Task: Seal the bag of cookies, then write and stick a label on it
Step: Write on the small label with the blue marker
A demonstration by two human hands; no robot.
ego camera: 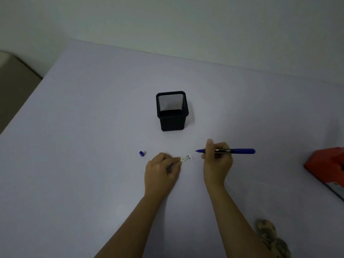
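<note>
label (186, 158) on desk (93, 127), writing visible; left hand (163, 168) pinched its end, probably steadying it | right hand (216, 159) gripped uncapped blue pen (236, 151), tip beside label; pen cap (141, 153) parked left | cookie bag was out of view

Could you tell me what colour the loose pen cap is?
The pen cap is blue; the head view shows it.

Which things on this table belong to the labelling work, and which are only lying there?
For the job:
label, pinched by the left hand
blue pen, held in the right hand
pen cap, lying off the pen

Just lying about:
black mesh pen holder
red object at the right edge; I cannot tell what it is
</note>
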